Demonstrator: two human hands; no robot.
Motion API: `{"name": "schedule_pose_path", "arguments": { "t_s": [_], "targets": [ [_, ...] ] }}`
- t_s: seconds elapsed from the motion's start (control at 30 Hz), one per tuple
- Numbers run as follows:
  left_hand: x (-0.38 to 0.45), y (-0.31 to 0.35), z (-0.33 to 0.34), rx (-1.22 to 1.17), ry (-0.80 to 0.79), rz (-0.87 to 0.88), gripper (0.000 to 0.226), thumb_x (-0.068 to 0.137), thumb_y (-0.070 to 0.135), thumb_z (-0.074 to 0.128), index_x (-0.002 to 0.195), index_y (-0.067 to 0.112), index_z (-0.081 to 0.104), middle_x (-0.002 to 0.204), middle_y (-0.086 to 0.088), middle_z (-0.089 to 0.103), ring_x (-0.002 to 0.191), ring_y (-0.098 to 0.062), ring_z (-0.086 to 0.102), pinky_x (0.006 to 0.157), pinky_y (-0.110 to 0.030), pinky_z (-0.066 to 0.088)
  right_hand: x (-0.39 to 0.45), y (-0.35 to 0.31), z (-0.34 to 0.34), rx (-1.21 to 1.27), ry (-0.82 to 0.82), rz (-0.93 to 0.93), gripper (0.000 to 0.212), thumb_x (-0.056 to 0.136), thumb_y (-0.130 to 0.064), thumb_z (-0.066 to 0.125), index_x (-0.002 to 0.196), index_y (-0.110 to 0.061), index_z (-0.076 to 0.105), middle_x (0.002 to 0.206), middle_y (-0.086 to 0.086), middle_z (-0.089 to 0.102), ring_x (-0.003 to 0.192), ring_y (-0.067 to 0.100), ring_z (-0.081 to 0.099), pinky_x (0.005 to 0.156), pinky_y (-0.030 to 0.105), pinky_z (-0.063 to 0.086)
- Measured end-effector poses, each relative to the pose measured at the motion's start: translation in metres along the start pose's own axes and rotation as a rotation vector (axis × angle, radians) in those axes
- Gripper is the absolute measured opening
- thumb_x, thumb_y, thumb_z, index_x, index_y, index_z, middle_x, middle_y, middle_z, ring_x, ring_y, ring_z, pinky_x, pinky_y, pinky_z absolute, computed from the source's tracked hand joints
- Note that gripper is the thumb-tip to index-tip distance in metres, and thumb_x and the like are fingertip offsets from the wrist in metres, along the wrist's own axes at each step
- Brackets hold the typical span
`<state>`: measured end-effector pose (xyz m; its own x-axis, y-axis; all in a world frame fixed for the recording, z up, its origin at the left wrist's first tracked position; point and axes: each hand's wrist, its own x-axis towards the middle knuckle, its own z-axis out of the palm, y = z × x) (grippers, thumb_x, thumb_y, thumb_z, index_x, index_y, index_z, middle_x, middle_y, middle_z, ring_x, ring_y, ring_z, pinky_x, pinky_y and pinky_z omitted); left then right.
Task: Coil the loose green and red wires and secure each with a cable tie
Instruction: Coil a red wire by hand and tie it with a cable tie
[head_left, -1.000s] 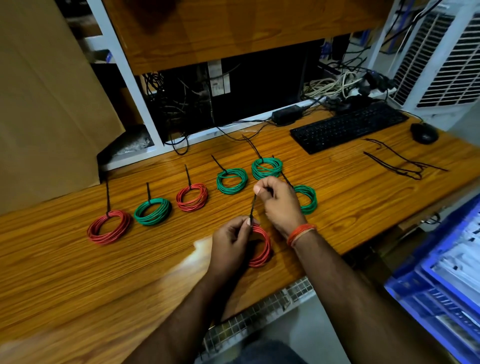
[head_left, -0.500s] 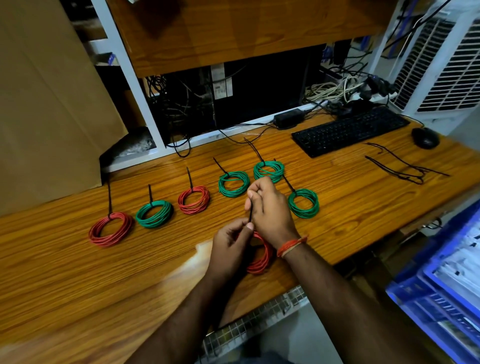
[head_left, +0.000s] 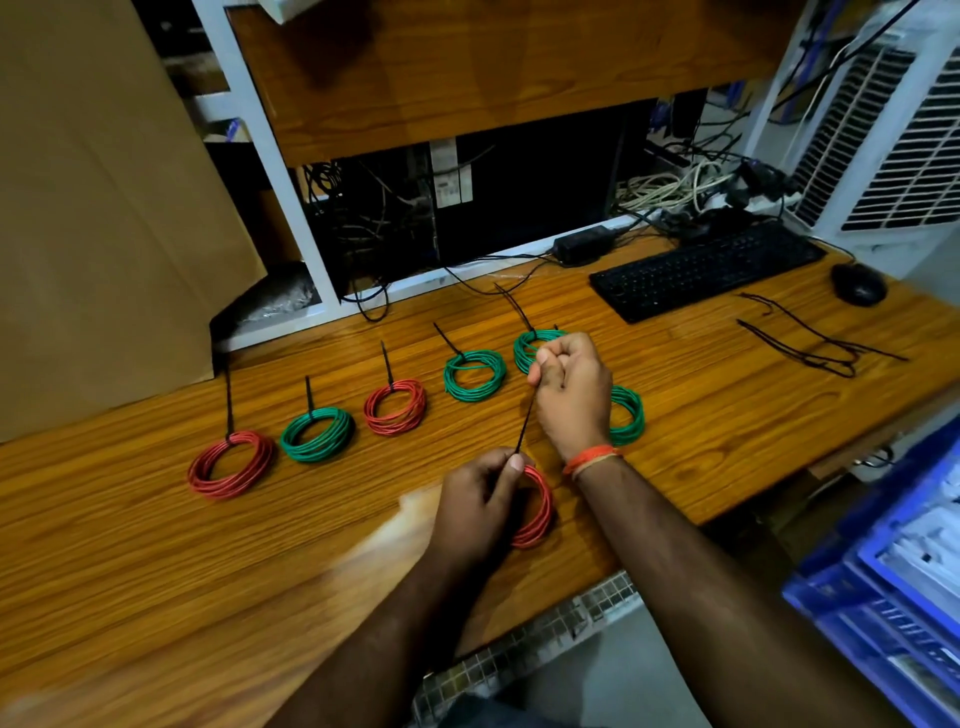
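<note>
The left hand (head_left: 480, 506) grips a red wire coil (head_left: 537, 512) at the near edge of the table (head_left: 156, 561), with thumb and fingers pinched at the spot where a black cable tie (head_left: 524, 428) leaves the coil. The right hand (head_left: 571, 392) is closed in a fist around the far end of that tie, holding it taut so the strap runs straight between the 2 hands. An orange thread band (head_left: 589, 460) sits on the right wrist. Just behind the right hand lies a green coil (head_left: 626, 415), partly hidden by the wrist, and another green coil (head_left: 527, 348) shows just past the knuckles. Further left, a row of tied coils lies flat on the table, each with its black tie tail sticking out: a green one (head_left: 475, 374), a red one (head_left: 395, 407), a green one (head_left: 318, 435) and a red one (head_left: 231, 464) at the far left. To the right, well apart from the hands, a small bunch of loose black ties (head_left: 815, 345) lies on the wood. Beyond them sit a black keyboard (head_left: 706, 270) and a black mouse (head_left: 858, 284). A brown cardboard sheet (head_left: 104, 208) leans at the left, and a blue crate (head_left: 893, 587) stands below the table edge at the right.
</note>
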<state>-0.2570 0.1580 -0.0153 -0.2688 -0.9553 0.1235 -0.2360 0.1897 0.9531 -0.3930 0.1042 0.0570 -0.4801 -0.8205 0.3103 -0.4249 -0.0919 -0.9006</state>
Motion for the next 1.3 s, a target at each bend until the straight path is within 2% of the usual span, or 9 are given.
{"name": "schedule_pose_path", "arguments": {
  "t_s": [0.1,0.17,0.23,0.33,0.5,0.67,0.87,1.07,1.3],
  "targets": [
    [0.003,-0.004,-0.001,0.027,0.05,-0.031,0.026,0.106,0.029,0.054,0.086,0.023,0.069,0.078,0.006,0.067,0.076,-0.007,0.062,0.071,-0.032,0.047,0.0,0.001,0.0,0.026,-0.069,0.001,0.008,0.103,-0.011,0.054,0.097,-0.015,0.056,0.073,-0.006,0.069,0.069,0.01,0.065,0.069,0.028,0.052],
    [0.009,-0.009,0.0,0.006,0.081,-0.084,0.026,0.107,0.033,0.052,0.088,0.024,0.068,0.076,0.009,0.066,0.074,-0.008,0.061,0.071,-0.035,0.048,0.004,0.001,-0.009,-0.003,-0.16,0.022,0.002,0.104,-0.017,0.056,0.104,-0.015,0.057,0.077,-0.008,0.071,0.07,0.007,0.066,0.069,0.026,0.052],
    [0.018,-0.011,0.002,-0.05,0.107,-0.139,0.029,0.106,0.037,0.05,0.088,0.021,0.065,0.073,0.008,0.063,0.068,-0.013,0.059,0.066,-0.041,0.049,0.002,0.004,-0.021,-0.046,-0.209,0.031,0.013,0.103,-0.026,0.06,0.112,-0.017,0.057,0.081,-0.012,0.068,0.074,0.001,0.063,0.067,0.02,0.049],
    [0.039,-0.009,0.004,0.104,0.094,-0.099,0.029,0.108,0.026,0.046,0.082,0.019,0.058,0.072,0.005,0.064,0.063,-0.012,0.058,0.063,-0.036,0.043,-0.013,0.013,-0.036,-0.079,-0.195,0.054,0.007,0.099,-0.023,0.065,0.104,-0.018,0.065,0.085,-0.013,0.065,0.076,-0.004,0.058,0.067,0.013,0.045],
    [0.062,0.002,0.01,0.489,0.033,-0.09,0.016,0.108,0.028,0.043,0.101,0.02,0.054,0.092,0.001,0.065,0.084,-0.021,0.06,0.069,-0.034,0.035,-0.038,0.027,-0.05,-0.099,-0.17,0.149,0.007,0.094,-0.009,0.068,0.094,-0.015,0.071,0.084,-0.007,0.068,0.074,0.001,0.06,0.063,0.008,0.045],
    [0.06,-0.013,-0.002,0.67,-0.02,-0.001,0.037,0.104,0.043,0.03,0.113,0.019,0.057,0.109,-0.005,0.061,0.104,-0.026,0.053,0.092,-0.039,0.039,-0.047,0.033,-0.061,-0.122,-0.134,0.192,0.012,0.093,-0.006,0.068,0.089,-0.017,0.069,0.083,-0.007,0.069,0.076,-0.002,0.06,0.062,0.005,0.043],
    [0.029,-0.007,-0.047,0.652,0.025,0.079,0.038,0.104,0.043,0.036,0.117,0.018,0.061,0.11,0.0,0.057,0.105,-0.021,0.052,0.092,-0.033,0.039,-0.067,0.016,-0.032,-0.185,-0.197,-0.061,0.015,0.09,-0.008,0.07,0.09,-0.022,0.067,0.091,-0.005,0.065,0.084,0.005,0.06,0.07,0.023,0.05],
    [-0.046,0.011,-0.143,0.884,0.249,-0.001,0.041,0.102,0.044,0.04,0.127,0.019,0.06,0.13,-0.002,0.053,0.116,-0.022,0.048,0.096,-0.037,0.045,-0.112,-0.031,0.056,-0.202,-0.494,-0.309,0.016,0.089,-0.017,0.061,0.103,-0.018,0.067,0.102,0.0,0.064,0.099,0.021,0.059,0.084,0.038,0.051],
    [-0.182,0.01,-0.282,1.149,0.558,-0.265,0.053,0.101,0.047,0.042,0.145,0.019,0.05,0.155,-0.005,0.041,0.144,-0.031,0.034,0.11,-0.052,0.041,-0.227,-0.122,0.174,-0.242,-0.779,-0.646,0.055,0.09,-0.031,0.052,0.143,-0.018,0.055,0.153,0.008,0.046,0.141,0.03,0.039,0.118,0.045,0.036]
  ]
}}
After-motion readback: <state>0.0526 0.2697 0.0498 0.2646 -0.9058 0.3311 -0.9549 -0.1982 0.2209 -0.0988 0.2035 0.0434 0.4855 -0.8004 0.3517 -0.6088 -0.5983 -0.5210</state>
